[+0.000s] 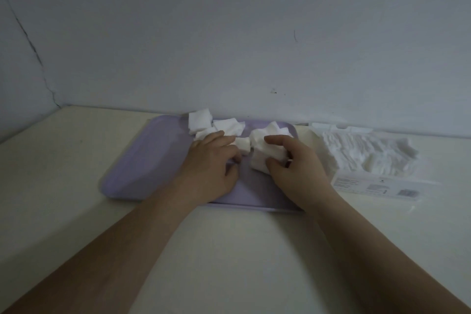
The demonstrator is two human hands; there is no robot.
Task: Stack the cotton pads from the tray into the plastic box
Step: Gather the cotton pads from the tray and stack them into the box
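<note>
Table [76, 160]: pale, set against a grey wall [229, 33]. Tray [142, 160]: lilac, at the table's far edge, centre. Box [377, 176]: clear plastic, just right of the tray, packed with white pads. Right hand [298, 168]: fingers closed around a clump of pads [265, 153] at the tray's far right. Left hand [211, 166]: palm down on the tray, fingertips on loose pads [204, 122] along its far edge.

The tray's [142, 160] left half lies bare; loose cotton pads [204, 122] crowd its far edge by the wall [229, 33]; the full plastic box [369, 160] blocks the right.
</note>
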